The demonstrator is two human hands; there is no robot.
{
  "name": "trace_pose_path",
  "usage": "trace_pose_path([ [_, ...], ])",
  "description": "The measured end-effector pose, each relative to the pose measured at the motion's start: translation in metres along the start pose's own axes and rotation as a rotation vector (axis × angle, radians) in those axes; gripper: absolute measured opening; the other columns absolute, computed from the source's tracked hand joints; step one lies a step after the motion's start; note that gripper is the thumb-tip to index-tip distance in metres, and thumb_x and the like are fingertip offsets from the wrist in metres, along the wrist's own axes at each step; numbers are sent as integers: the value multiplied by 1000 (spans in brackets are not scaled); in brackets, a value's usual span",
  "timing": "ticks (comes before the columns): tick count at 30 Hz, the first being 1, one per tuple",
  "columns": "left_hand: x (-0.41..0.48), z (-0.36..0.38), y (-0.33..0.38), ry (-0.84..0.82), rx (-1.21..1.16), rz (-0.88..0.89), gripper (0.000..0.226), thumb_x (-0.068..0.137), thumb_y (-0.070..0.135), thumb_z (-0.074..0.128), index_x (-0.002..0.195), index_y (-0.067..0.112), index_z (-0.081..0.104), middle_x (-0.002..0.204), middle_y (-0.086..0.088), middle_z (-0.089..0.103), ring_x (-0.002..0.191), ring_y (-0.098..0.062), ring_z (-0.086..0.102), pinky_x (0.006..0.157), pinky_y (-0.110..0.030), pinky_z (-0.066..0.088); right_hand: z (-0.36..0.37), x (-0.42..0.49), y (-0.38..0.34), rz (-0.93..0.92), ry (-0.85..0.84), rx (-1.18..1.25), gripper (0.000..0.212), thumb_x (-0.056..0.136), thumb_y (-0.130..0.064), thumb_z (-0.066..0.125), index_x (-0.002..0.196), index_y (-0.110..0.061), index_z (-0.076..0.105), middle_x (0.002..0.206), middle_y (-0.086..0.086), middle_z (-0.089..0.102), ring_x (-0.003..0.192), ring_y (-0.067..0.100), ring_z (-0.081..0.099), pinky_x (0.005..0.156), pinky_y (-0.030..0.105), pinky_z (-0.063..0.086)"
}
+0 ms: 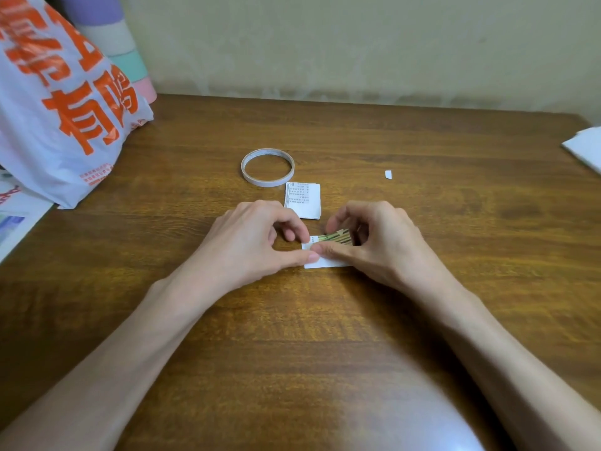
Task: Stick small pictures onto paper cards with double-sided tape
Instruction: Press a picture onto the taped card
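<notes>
two hands meet over one white paper card (325, 263), which lies flat on the wooden bench (325, 346) between them. a small picture (337, 238) with green and brown stripes sits on the far part of the card, its right end hidden under fingers. the left hand (250, 239) is curled, thumb tip and forefinger closing on the card's left edge. the right hand (380, 242) is curled too, its thumb lying along the near edge of the picture and its fingers arched over the far edge, so that it pinches the picture; whether the picture already lies flat against the card cannot be told. just beyond the fingertips of both hands lies a small stack of printed slips (304, 200), and just beyond that, on the left hand's side, a thin roll of double-sided tape (267, 167) lies flat. a tiny white paper scrap (388, 174) lies farther out beyond the right hand. well out past the left hand stands a white plastic bag (58, 102) with orange lettering, with pastel rolls (126, 60) behind it. white sheets (585, 148) lie at the bench edge well out past the right hand.
</notes>
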State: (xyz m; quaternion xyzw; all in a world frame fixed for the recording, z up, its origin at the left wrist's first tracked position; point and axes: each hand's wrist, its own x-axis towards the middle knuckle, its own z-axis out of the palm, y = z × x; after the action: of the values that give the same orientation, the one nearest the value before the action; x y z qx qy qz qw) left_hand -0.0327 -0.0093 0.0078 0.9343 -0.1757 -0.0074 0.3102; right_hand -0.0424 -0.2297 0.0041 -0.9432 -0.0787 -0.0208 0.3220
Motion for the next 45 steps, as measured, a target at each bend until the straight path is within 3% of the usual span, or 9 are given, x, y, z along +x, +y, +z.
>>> trace_pose_path([
  [5, 1, 0, 1, -14, 1, -29, 29, 67, 66, 82, 84, 44, 73, 85, 19, 66, 62, -6, 52, 70, -33, 53, 1, -1, -3, -12, 6, -13, 43, 70, -59, 89, 94, -31, 68, 69, -15, 58, 62, 3, 50, 68, 36, 50],
  [11, 2, -1, 3, -41, 9, -59, 25, 69, 62, 84, 84, 45, 73, 85, 19, 65, 64, -7, 52, 71, -34, 53, -18, 5, 7, 7, -76, -9, 40, 71, -43, 94, 102, -30, 72, 75, -16, 58, 63, -5, 52, 64, 20, 40],
  [16, -1, -1, 3, -27, -1, -54, 26, 70, 61, 84, 85, 45, 72, 85, 20, 63, 67, -7, 52, 74, -36, 54, -21, 5, 11, -32, -140, 10, 23, 82, -34, 88, 102, -35, 76, 82, -15, 61, 65, -1, 52, 66, 17, 40],
  [22, -6, -1, 4, 2, -13, -40, 27, 69, 64, 82, 86, 46, 72, 83, 21, 63, 68, -7, 53, 77, -39, 55, -25, 0, 15, -114, -156, -10, 28, 74, -48, 90, 95, -40, 75, 89, -12, 58, 71, 3, 52, 67, 15, 43],
  [31, -4, -3, 3, 15, -32, -38, 47, 69, 72, 72, 107, 45, 74, 92, 20, 65, 64, -8, 56, 74, -32, 55, -19, 1, 18, -91, -101, 212, 10, 90, -24, 82, 84, -28, 75, 84, -7, 68, 70, 5, 59, 68, 19, 44],
  [34, -3, 0, 3, 12, -189, -41, 26, 80, 56, 78, 92, 34, 79, 74, 15, 68, 57, -5, 55, 64, -24, 45, -20, -1, 9, -120, -91, 380, 5, 93, -16, 79, 91, -16, 74, 81, -5, 71, 67, 0, 61, 65, 13, 45],
  [38, -3, -1, 4, -16, -499, -65, 11, 91, 31, 78, 93, 21, 81, 62, 8, 69, 55, -3, 57, 62, -15, 43, -11, -5, -1, -59, -42, 606, 28, 86, -25, 83, 109, -14, 70, 95, 5, 79, 80, 18, 74, 73, 35, 58],
  [40, -3, 0, 5, -19, -559, -69, 14, 94, 30, 75, 98, 17, 81, 58, 7, 63, 50, -2, 52, 58, -11, 40, -6, -6, -4, -5, -73, 663, 30, 85, -28, 82, 104, -7, 72, 93, 7, 81, 78, 22, 76, 75, 40, 61],
  [45, -5, 6, 8, -10, -731, -137, 17, 96, 30, 73, 99, 14, 80, 73, 0, 72, 56, -11, 53, 56, -16, 40, 2, -6, -9, 13, 24, 751, 10, 90, -14, 80, 84, -8, 75, 82, 0, 80, 65, 6, 70, 63, 20, 56],
])
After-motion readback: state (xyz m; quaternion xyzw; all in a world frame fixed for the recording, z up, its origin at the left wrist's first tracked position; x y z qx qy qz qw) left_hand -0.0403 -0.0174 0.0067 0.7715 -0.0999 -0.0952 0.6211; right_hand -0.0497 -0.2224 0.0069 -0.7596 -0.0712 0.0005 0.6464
